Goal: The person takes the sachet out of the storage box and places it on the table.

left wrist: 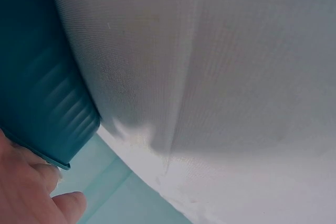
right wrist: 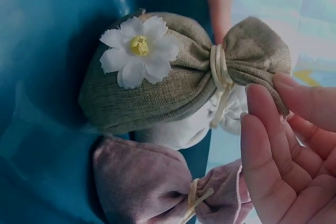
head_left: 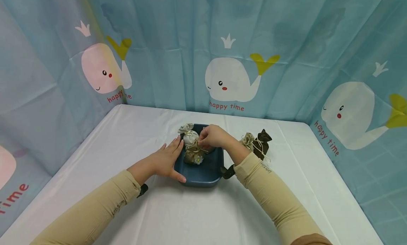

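Observation:
A blue rectangular tray (head_left: 203, 178) stands on the table with several small drawstring sachets in its far part. My left hand (head_left: 163, 162) rests on the tray's left rim, its fingers straight and the thumb towards the near corner. With thumb and fingers my right hand (head_left: 213, 136) pinches the gathered top of an olive-brown sachet (right wrist: 173, 77), which bears a white flower and a pale cord. Beyond it in the tray lies a white sachet (head_left: 190, 137). A dusky pink sachet (right wrist: 144, 179) shows beside the olive-brown one in the right wrist view.
Right of the tray, a beige sachet (head_left: 247, 139) and a dark brown sachet (head_left: 260, 146) lie on the white-covered table (head_left: 197, 216), partly behind the right forearm. A blue curtain (head_left: 165, 75) with whale prints hangs along the table's back and sides.

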`<state>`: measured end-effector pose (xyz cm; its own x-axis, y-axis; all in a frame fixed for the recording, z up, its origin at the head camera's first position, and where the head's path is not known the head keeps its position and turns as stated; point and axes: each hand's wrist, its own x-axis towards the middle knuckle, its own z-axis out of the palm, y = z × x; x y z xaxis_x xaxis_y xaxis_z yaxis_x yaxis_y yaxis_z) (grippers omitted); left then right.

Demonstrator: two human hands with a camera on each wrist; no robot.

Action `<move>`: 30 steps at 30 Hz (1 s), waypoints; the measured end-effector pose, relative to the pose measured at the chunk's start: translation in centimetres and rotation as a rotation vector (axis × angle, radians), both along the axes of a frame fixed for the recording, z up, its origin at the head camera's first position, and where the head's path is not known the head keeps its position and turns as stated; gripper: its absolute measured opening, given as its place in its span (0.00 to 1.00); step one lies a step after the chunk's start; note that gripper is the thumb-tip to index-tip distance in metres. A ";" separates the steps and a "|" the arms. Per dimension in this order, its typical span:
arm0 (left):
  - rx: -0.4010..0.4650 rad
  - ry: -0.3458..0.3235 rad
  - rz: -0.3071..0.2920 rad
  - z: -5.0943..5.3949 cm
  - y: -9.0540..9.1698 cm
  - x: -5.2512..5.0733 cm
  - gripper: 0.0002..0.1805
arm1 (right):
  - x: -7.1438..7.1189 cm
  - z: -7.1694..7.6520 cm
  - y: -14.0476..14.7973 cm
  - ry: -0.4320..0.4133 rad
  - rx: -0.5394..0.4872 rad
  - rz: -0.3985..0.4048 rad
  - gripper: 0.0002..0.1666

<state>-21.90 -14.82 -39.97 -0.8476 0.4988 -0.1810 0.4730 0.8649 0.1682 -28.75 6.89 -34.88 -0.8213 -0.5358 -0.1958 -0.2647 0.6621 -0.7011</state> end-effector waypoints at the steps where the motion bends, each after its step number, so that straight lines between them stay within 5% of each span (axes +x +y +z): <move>1: -0.001 -0.001 0.001 0.0 0.0 0.0 0.75 | 0.1 0.1 0.0 0.004 0.000 0.001 0.07; 20: -0.009 -0.004 0.002 0.1 0.0 0.0 0.78 | 1.4 2.0 0.3 0.069 -0.036 -0.051 0.09; 30: -0.010 0.000 0.002 0.0 0.0 -0.1 0.77 | 2.0 2.8 1.4 0.043 -0.147 -0.068 0.08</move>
